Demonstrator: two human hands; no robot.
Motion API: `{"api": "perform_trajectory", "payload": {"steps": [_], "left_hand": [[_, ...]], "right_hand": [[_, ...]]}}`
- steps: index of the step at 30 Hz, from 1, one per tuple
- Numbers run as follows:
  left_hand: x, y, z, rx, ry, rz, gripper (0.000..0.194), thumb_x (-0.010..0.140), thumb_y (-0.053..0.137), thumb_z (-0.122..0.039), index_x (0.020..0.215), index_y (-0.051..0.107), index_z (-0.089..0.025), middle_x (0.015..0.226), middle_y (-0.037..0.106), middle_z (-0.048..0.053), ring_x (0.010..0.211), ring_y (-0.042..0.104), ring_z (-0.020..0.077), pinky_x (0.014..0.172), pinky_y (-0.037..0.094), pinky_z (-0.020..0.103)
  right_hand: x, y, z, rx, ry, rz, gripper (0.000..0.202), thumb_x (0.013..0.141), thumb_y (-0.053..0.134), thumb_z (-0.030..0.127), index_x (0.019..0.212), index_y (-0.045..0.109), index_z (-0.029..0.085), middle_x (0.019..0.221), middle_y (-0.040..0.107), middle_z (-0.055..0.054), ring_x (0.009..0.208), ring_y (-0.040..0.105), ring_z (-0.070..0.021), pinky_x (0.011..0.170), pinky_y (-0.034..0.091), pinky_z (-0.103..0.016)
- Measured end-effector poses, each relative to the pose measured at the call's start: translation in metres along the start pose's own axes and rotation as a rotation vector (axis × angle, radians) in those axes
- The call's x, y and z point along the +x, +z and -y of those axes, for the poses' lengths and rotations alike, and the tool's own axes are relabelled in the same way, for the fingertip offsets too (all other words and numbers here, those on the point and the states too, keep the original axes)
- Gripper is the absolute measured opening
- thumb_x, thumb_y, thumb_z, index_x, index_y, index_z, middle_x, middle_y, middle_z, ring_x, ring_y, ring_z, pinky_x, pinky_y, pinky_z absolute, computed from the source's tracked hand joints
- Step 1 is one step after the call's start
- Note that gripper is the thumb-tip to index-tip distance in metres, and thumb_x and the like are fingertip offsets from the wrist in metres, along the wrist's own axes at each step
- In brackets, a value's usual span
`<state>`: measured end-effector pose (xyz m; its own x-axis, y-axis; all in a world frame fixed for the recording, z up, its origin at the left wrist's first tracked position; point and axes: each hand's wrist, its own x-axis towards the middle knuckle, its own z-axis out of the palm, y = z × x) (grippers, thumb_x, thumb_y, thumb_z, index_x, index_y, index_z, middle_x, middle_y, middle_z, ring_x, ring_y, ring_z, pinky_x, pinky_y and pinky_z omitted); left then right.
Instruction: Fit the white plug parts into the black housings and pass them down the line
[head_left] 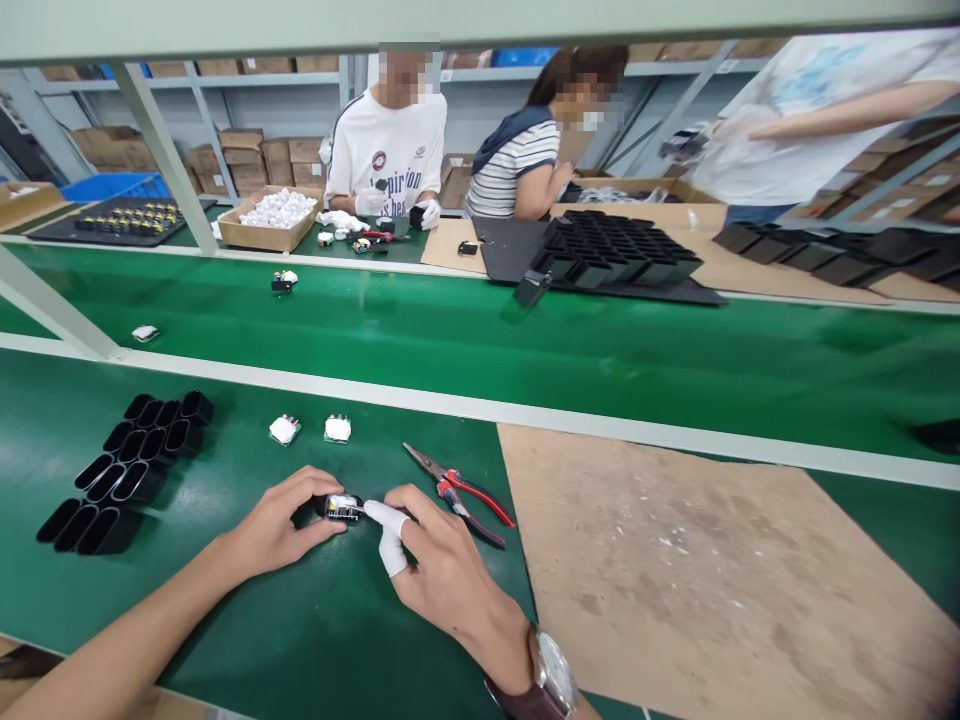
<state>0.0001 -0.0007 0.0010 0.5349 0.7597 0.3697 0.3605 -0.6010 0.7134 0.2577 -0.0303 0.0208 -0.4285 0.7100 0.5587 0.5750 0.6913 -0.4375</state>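
Observation:
My left hand (281,525) is closed around a small black plastic casing (322,505), its thumb and fingers on either side. A circuit board with a white top (343,507) sits at the casing's opening. My right hand (435,560), with white finger cots on thumb and index finger, pinches at the right end of the board; its fingertips partly hide what they grip. Just right of that hand lie red-and-black long-nose pliers (457,490). Beyond my hands, two more white-topped circuit boards (285,430) rest on the green bench.
Several empty black casings (135,450) stand in rows at the left. A brown cardboard sheet (675,560) covers the bench at right. Past a white rail (450,403) runs a green belt (420,330) carrying a few parts. Co-workers (390,150) work across it.

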Motion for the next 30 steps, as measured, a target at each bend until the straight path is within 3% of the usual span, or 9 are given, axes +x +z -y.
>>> {"api": "perform_trajectory", "payload": {"steps": [5,22,27,30], "left_hand": [[0.0,0.0,0.0,-0.004,0.006,0.051,0.034,0.099,0.073,-0.024,0.131,0.062,-0.02,0.116,0.073,0.012,0.106,0.072,0.0242,0.092,0.06,0.037],[0.0,-0.001,-0.001,-0.027,0.0,0.092,0.036,0.099,0.072,-0.022,0.133,0.062,-0.022,0.118,0.071,0.011,0.107,0.071,0.0231,0.093,0.06,0.035],[0.001,-0.001,-0.001,-0.018,-0.004,0.095,0.035,0.099,0.072,-0.023,0.132,0.062,-0.022,0.117,0.072,0.011,0.109,0.07,0.0251,0.096,0.059,0.039],[0.0,-0.002,-0.002,0.03,-0.043,0.093,0.037,0.097,0.074,-0.023,0.132,0.062,-0.023,0.117,0.072,0.011,0.111,0.069,0.0269,0.098,0.058,0.044]], "right_hand": [[0.0,0.003,0.0,-0.017,-0.034,-0.008,0.022,0.096,0.046,0.003,0.098,0.063,0.017,0.106,0.064,-0.01,0.077,0.061,-0.0162,0.058,0.043,-0.031],[-0.002,0.009,-0.003,-0.078,-0.096,0.035,0.026,0.089,0.044,-0.001,0.085,0.059,0.02,0.103,0.063,-0.01,0.08,0.06,-0.0189,0.058,0.047,-0.032],[-0.001,0.007,-0.008,-0.1,-0.018,-0.004,0.028,0.095,0.046,0.003,0.109,0.065,0.017,0.107,0.065,-0.01,0.083,0.063,-0.0184,0.064,0.052,-0.031],[-0.003,0.012,-0.014,-0.255,0.02,0.009,0.035,0.089,0.046,0.0,0.113,0.066,0.016,0.107,0.066,-0.011,0.084,0.064,-0.0213,0.065,0.053,-0.033]]}}
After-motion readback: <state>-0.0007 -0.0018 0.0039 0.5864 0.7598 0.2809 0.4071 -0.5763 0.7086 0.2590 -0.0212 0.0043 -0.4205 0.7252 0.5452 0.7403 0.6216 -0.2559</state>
